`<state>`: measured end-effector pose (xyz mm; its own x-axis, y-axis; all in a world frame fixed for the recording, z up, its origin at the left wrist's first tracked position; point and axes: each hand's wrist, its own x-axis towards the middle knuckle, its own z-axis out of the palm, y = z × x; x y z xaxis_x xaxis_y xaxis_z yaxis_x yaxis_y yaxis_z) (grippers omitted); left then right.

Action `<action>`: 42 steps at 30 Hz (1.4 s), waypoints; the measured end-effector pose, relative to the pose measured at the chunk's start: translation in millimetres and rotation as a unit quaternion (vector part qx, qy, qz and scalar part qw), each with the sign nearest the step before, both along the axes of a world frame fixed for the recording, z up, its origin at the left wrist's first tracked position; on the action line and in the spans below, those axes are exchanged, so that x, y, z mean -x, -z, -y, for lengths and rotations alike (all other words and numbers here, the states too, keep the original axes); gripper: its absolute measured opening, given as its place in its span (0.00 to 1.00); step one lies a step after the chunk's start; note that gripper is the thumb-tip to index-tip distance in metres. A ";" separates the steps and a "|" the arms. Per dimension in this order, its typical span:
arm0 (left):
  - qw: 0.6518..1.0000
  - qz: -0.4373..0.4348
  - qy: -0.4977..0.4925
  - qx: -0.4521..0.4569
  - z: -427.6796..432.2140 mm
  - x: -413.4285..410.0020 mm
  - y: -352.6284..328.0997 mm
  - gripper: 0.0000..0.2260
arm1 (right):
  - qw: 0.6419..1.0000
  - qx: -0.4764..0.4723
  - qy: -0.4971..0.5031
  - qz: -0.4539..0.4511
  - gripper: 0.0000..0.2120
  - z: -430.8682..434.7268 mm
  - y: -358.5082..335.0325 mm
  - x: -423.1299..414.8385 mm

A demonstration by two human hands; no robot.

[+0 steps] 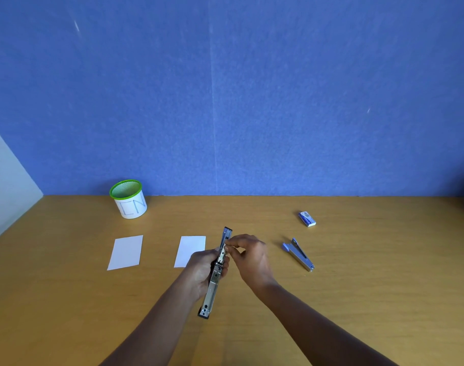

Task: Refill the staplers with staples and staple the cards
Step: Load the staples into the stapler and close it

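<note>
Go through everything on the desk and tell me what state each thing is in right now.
Black stapler: swung open, held in left hand, right hand pinching at its channel.
Blue stapler: lying partly open.
Staple box: lying flat.
Two cards: flat, apart.
Green-rimmed cup: upright.

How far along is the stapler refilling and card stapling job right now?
Early. Nothing looks finished: both white cards lie flat and apart on the desk. In hand: the left hand holds the black stapler opened out, while the right hand pinches at its magazine. Left: the blue stapler lies untouched, the staple box beyond it, then stapling the cards.
</note>
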<state>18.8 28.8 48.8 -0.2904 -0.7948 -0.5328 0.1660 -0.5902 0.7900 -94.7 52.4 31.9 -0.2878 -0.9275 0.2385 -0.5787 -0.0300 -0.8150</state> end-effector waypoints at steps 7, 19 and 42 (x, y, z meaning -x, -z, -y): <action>1.000 -0.006 0.005 0.005 -0.7 1.3 0.7 0.11 | 0.998 -0.004 -0.012 -0.069 0.10 -1.6 5.3 -0.2; 1.000 0.010 -0.007 0.006 -3.3 3.1 1.1 0.10 | 0.986 -0.018 -0.050 -0.160 0.37 -12.9 12.9 -1.8; 1.000 0.002 0.011 0.024 -3.1 1.7 -1.7 0.12 | 0.989 0.001 -0.063 -0.135 0.20 -15.6 9.8 7.8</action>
